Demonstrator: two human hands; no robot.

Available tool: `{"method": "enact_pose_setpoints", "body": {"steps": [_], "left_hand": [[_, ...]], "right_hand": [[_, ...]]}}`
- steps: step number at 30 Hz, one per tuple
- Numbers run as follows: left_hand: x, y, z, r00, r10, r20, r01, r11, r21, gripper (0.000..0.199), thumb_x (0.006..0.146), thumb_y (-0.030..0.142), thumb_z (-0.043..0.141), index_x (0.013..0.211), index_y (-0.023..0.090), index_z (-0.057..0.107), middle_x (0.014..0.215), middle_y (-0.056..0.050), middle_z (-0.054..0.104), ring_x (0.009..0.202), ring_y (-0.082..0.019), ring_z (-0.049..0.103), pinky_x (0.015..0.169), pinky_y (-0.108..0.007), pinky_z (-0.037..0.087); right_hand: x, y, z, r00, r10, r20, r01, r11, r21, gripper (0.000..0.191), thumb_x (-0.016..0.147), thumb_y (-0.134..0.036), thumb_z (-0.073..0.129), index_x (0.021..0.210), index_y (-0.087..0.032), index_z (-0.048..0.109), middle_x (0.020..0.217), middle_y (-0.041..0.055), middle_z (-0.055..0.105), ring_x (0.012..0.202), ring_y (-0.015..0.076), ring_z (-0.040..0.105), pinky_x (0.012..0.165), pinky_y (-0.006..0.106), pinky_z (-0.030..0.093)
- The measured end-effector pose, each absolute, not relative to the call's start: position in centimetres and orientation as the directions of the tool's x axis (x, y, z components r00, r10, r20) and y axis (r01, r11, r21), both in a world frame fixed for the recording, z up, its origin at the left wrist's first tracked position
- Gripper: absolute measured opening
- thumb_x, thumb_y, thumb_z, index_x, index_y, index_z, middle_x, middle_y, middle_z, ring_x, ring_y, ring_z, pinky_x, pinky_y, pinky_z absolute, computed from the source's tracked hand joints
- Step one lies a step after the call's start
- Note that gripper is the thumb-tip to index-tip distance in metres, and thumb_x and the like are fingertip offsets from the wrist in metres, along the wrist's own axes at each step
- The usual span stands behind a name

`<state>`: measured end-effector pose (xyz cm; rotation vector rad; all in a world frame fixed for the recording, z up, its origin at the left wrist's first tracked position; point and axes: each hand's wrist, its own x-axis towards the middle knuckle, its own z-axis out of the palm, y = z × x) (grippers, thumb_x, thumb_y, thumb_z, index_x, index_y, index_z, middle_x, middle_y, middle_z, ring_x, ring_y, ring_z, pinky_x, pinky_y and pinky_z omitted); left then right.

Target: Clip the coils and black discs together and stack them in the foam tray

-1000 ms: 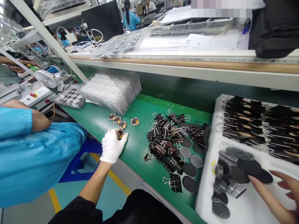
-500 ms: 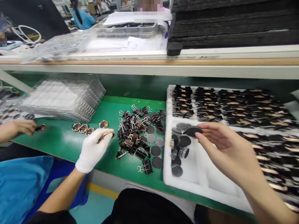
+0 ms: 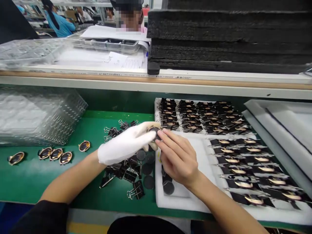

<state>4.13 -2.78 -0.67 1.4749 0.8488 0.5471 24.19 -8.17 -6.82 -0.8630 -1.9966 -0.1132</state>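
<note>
- White-gloved left hand (image 3: 125, 144) and bare right hand (image 3: 179, 157): fingertips of both pinch one small dark round disc (image 3: 153, 130).
- Disc: held above the green desk (image 3: 73, 182), over the heap of black binder clips (image 3: 126, 170).

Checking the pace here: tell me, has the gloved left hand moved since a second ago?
Yes. The gloved left hand went rightward, from beside the gold pieces over the clip pile, meeting the right hand.

My left hand (image 3: 126, 143) wears a white glove over the green counter (image 3: 48, 175), black binder clips (image 3: 126, 172) and white foam tray (image 3: 185, 198).
</note>
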Motion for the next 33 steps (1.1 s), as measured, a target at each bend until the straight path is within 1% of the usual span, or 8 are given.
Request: {"method": "enact_pose_setpoints", "body": {"steps": [8,12,16,19,22,24,29,33], "left_hand": [[3.5,-2.5,-0.5,0.642,0.761,-0.097,0.439,-0.261,0.860,0.050,0.100,0.029,0.048,0.150,0.025,0.047,0.111,-0.004,0.073,0.090,-0.017,0.071,0.082,-0.029,0.059],[3.5,-2.9,-1.1,0.663,0.738,-0.126,0.448,-0.256,0.857,0.063,0.098,0.029,0.052,0.159,0.029,0.035,0.110,-0.004,0.074,0.078,-0.017,0.071,0.072,-0.030,0.058],[3.1,-2.3,-1.0,0.695,0.712,-0.105,0.444,-0.309,0.841,0.060,0.102,0.034,0.048,0.159,0.024,0.031,0.092,0.000,0.075,0.076,-0.015,0.070,0.072,-0.028,0.055],[2.3,-1.7,-1.0,0.643,0.766,-0.022,0.694,-0.570,0.440,0.039,0.101,0.053,0.048,0.111,0.022,0.069,0.071,0.001,0.068,0.068,-0.017,0.066,0.069,-0.029,0.050],[2.0,-1.9,-2.0,0.615,0.780,-0.116,0.778,-0.624,-0.073,0.049,0.093,0.065,0.056,0.077,0.019,0.066,0.057,-0.003,0.058,0.059,-0.023,0.064,0.062,-0.032,0.045],[2.0,-2.2,-2.9,0.601,0.765,-0.234,0.742,-0.642,-0.193,0.041,0.096,0.055,0.056,0.079,0.019,0.066,0.058,-0.005,0.059,0.059,-0.026,0.066,0.060,-0.032,0.043],[1.1,-1.2,-2.6,0.662,0.739,-0.126,0.707,-0.672,-0.220,0.040,0.102,0.039,0.044,0.073,0.019,0.061,0.058,-0.002,0.055,0.055,-0.020,0.059,0.058,-0.029,0.034],[1.0,0.0,-1.4,0.677,0.729,0.104,0.724,-0.684,0.088,0.042,0.102,0.045,0.048,0.069,0.020,0.054,0.056,0.003,0.046,0.054,-0.013,0.046,0.055,-0.028,0.026]], "right_hand": [[23.1,-9.1,-6.8,-0.144,0.765,0.628,0.337,0.634,-0.696,0.071,0.095,-0.005,0.056,0.153,-0.044,0.042,0.156,0.0020,0.053,0.147,0.0303,0.048,0.116,0.063,0.046],[23.1,-8.9,-6.2,-0.036,0.963,0.267,0.105,0.269,-0.957,0.049,0.093,-0.026,0.073,0.139,-0.038,0.060,0.132,0.0051,0.068,0.114,0.0268,0.070,0.085,0.043,0.066],[23.7,-8.3,-6.4,-0.052,0.999,0.002,-0.069,-0.001,-0.998,0.015,0.091,-0.038,0.077,0.103,-0.029,0.077,0.103,0.0022,0.076,0.086,0.0185,0.071,0.075,0.033,0.065],[24.1,-7.8,-6.8,0.058,0.994,-0.091,-0.246,-0.074,-0.966,0.015,0.089,-0.041,0.079,0.098,-0.029,0.077,0.103,0.0017,0.076,0.089,0.0176,0.070,0.075,0.032,0.064],[24.5,-7.4,-7.0,0.062,0.978,-0.198,-0.344,-0.165,-0.924,0.017,0.086,-0.041,0.080,0.094,-0.027,0.077,0.103,0.0031,0.074,0.087,0.0172,0.068,0.070,0.029,0.062],[24.7,-7.1,-7.1,0.051,0.971,-0.234,-0.389,-0.196,-0.900,0.017,0.084,-0.040,0.082,0.094,-0.027,0.078,0.104,0.0029,0.073,0.086,0.0159,0.067,0.068,0.027,0.060],[24.8,-7.1,-7.5,-0.024,0.976,-0.216,-0.425,-0.206,-0.881,0.019,0.081,-0.039,0.086,0.094,-0.027,0.080,0.101,0.0022,0.073,0.087,0.0144,0.063,0.071,0.024,0.056],[24.2,-7.6,-7.7,-0.099,0.964,-0.245,-0.399,-0.264,-0.878,0.021,0.082,-0.040,0.086,0.098,-0.027,0.082,0.108,0.0036,0.074,0.091,0.0153,0.062,0.078,0.026,0.053]]}}
